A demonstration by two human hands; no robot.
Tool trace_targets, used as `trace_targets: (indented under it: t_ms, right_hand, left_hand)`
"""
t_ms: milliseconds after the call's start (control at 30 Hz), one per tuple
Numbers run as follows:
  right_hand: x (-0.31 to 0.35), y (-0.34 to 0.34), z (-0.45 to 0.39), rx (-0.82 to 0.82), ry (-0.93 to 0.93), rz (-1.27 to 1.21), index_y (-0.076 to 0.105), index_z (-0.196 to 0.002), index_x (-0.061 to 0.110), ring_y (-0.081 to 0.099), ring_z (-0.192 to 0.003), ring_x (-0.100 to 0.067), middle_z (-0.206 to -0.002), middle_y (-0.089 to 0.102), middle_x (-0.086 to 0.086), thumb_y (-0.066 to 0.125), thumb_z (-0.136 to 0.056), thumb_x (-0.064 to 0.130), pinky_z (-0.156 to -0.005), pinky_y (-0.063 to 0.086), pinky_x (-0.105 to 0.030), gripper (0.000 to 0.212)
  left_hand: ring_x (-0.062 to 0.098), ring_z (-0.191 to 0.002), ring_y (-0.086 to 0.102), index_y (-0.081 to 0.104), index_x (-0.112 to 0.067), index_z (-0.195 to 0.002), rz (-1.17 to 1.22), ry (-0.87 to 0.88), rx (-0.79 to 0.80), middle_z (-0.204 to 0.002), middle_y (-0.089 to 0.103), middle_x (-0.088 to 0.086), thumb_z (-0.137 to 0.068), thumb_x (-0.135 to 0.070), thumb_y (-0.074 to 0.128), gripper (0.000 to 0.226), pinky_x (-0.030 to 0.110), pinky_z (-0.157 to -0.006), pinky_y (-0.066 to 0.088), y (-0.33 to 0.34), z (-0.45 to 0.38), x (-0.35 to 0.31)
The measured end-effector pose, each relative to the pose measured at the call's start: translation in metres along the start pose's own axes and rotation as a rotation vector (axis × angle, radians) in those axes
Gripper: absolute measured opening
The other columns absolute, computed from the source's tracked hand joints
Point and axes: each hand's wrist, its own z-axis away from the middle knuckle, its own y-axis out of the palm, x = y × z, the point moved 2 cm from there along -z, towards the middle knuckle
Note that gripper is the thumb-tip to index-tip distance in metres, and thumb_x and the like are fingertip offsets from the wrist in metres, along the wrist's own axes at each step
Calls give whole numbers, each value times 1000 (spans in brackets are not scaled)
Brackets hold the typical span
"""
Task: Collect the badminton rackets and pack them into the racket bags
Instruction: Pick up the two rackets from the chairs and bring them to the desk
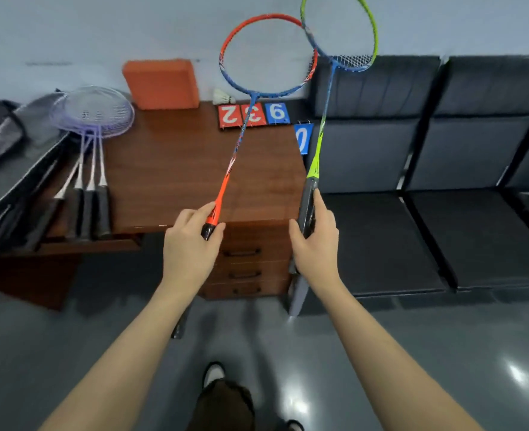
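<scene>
So: four lilac-framed rackets [92, 141] lie by the grey open racket bag [11, 169], frame left. Left hand [191, 244] clenched round the orange-and-blue racket [241, 132] handle, centre. Right hand [314, 241] wraps the green-and-blue racket [325, 119] black grip, frames overlapping at top.

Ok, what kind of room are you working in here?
Probably an office or a sports club's back room: a wooden desk with drawers, a row of dark padded seats along the wall, and flip score cards lying beside a shuttlecock.
</scene>
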Motion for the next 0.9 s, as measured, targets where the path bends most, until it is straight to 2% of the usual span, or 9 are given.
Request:
trace_targets:
  t_ms: [100,233,300,367,500,667,767,833,900]
  right_hand:
    - [29,39,8,62,-95,12,26,-146,24,46,-99,-14,-113,51,-2,58,-90,20,-96,38,-33,65]
    - [78,108,7,133,-179,61,28,-145,21,42,-95,-4,-112,53,2,58,-90,20,-92,30,-26,63]
    - [107,158,6,142,-196,33,32,-144,19,48,-102,-8,-119,56,0,60,-89,19,-100,35,-32,61]
    - [132,201,5,145,-217,0,36,-142,17,53,-111,-15,-124,57,-2,62,-88,18,-102,40,-44,60]
    - [169,265,-2,179,-247,35,37,-142,18,53,-115,-20,-126,57,-3,62,-88,20,-103,40,-48,59]
    - [185,314,-17,240,-271,60,37,-140,25,54,-111,-16,-121,55,8,62,-87,19,-99,44,-48,60]
    - [179,337,-27,279,-294,70,35,-139,27,54,-106,-12,-115,49,16,62,-86,17,-95,45,-48,61]
    - [175,351,-36,310,-303,74,32,-141,28,53,-105,-13,-114,48,15,62,-85,16,-93,46,-48,64]
    - [172,364,-48,332,-310,72,31,-142,29,52,-102,-15,-113,48,12,62,-85,16,-90,48,-46,66]
  left_hand:
    - [20,-79,58,60,-15,-122,-2,-32,-57,-92,58,3,-82,-14,68,40,42,-80,50,-36,-5,33]
    - [20,-82,58,60,-14,-122,-9,-94,-118,-94,59,3,-83,-16,66,39,42,-84,48,-90,-27,89]
    - [21,-83,58,60,-13,-120,-33,-121,-152,-94,60,3,-83,-16,67,38,42,-85,47,-128,-45,128]
    - [23,-87,59,60,-13,-119,-66,-127,-178,-98,61,4,-82,-16,67,37,42,-87,46,-163,-62,164]
    - [22,-90,58,58,-16,-122,-112,-155,-167,-103,60,3,-85,-21,64,38,40,-88,45,-209,-95,219]
    - [19,-99,56,56,-18,-124,-59,-247,-142,-108,59,2,-86,-24,62,39,27,-83,39,-225,-132,272]
    - [18,-101,55,56,-18,-124,-37,-286,-153,-109,59,1,-86,-24,61,39,30,-84,42,-221,-150,298]
    - [19,-100,54,55,-18,-124,-35,-328,-153,-111,57,2,-86,-24,61,39,33,-83,44,-213,-162,313]
    - [18,-97,53,53,-18,-125,-32,-355,-128,-114,54,4,-86,-22,61,40,32,-80,42,-202,-178,324]
